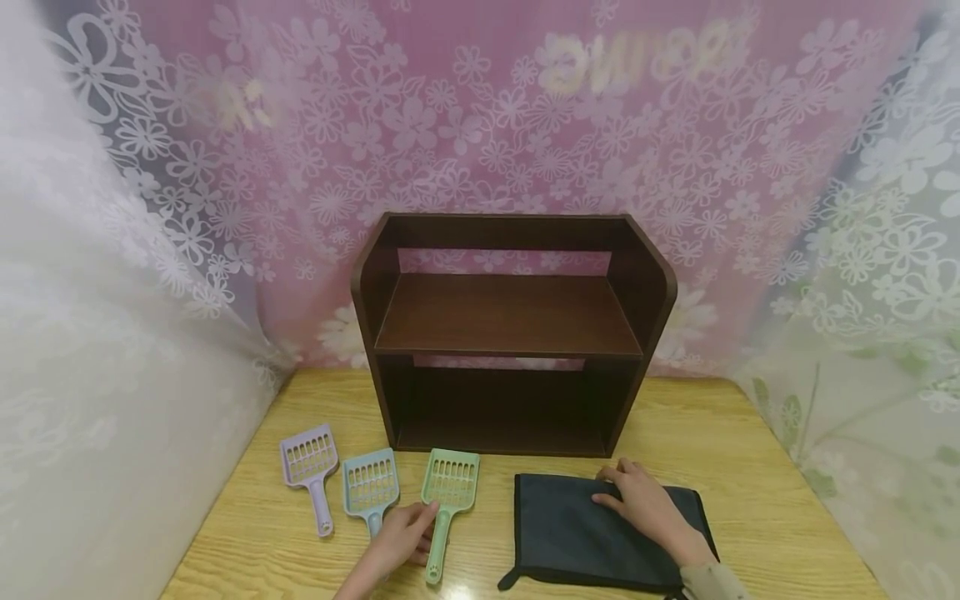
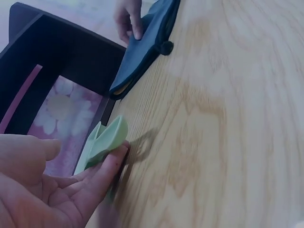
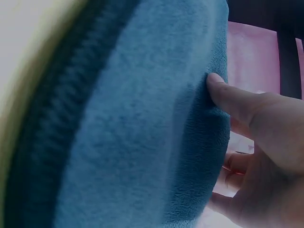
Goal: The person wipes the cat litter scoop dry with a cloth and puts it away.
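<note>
A green slotted litter scoop (image 1: 452, 479) lies on the table with its handle towards me. My left hand (image 1: 405, 533) is at its neck, thumb near the top of the handle. In the left wrist view, the fingers of that hand (image 2: 71, 185) stretch along the scoop's green handle (image 2: 111, 135), thumb held apart. At the right lies a folded dark blue cloth (image 1: 570, 529) with black edging and a corner tab. My right hand (image 1: 645, 504) grips its far edge; in the right wrist view the thumb (image 3: 232, 97) presses into the fabric, other fingers beyond the edge.
A dark brown two-tier shelf (image 1: 510, 354) stands at the back of the wooden table (image 1: 247, 517). Left of the green scoop lie a blue scoop (image 1: 371, 479) and a purple scoop (image 1: 309, 454). Flower-patterned curtains (image 1: 450, 125) surround the table at the back and sides.
</note>
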### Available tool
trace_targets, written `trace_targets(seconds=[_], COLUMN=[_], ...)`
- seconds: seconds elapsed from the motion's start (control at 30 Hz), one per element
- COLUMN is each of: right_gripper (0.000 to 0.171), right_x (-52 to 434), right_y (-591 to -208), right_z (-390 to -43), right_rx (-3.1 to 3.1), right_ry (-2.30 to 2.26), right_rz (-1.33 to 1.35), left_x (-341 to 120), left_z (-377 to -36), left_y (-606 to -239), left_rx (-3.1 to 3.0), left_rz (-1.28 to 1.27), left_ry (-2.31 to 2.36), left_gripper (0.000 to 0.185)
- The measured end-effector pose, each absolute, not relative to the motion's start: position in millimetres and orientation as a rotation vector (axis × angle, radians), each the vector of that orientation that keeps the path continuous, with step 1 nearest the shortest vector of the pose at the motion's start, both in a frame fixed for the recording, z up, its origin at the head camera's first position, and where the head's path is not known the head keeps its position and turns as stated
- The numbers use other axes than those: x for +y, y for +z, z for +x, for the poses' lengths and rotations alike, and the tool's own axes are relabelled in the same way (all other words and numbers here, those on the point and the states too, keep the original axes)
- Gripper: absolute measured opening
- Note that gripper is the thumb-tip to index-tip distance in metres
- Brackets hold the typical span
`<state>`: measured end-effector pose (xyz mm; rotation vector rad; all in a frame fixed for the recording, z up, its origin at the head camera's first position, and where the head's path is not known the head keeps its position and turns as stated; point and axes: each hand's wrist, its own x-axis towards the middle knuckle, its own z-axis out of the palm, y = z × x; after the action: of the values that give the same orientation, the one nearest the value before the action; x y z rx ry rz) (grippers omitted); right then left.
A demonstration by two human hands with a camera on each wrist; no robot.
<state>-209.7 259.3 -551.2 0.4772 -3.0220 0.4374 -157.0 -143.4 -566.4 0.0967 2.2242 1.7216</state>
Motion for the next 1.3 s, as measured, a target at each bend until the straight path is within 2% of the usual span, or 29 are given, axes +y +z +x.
trace_targets(seconds=[0.27, 0.5, 0.6, 0.93, 1.13, 1.3], right_gripper=[0.014, 0.015, 0.016, 0.026, 0.039, 0.041], right_x=[263, 270, 273, 266, 258, 252], right_y=[-530, -507, -501, -478, -470, -468], right_z=[-201, -189, -186, -179, -176, -174], right_rx=[-3.022, -2.971, -2.945, -2.830, -2.746, -2.673], right_ry=[0.558, 0.776, 0.892, 1.203, 1.448, 1.456], right_rz=[0.424, 0.452, 0.466, 0.220, 0.098, 0.186], left_x=[-139, -138, -139, -138, -137, -137], left_z=[-158, -157, -158, -161, -164, -166], left_y=[-567, -561, -559, -548, -541, -537], left_rx=[2.039, 2.095, 2.138, 2.144, 2.137, 2.133], left_rz=[0.057, -0.020, -0.029, -0.037, 0.004, 0.041], left_ry=[1.792, 1.770, 1.748, 1.750, 1.763, 1.782], left_gripper=[0.063, 0.067, 0.064, 0.081, 0.073, 0.065])
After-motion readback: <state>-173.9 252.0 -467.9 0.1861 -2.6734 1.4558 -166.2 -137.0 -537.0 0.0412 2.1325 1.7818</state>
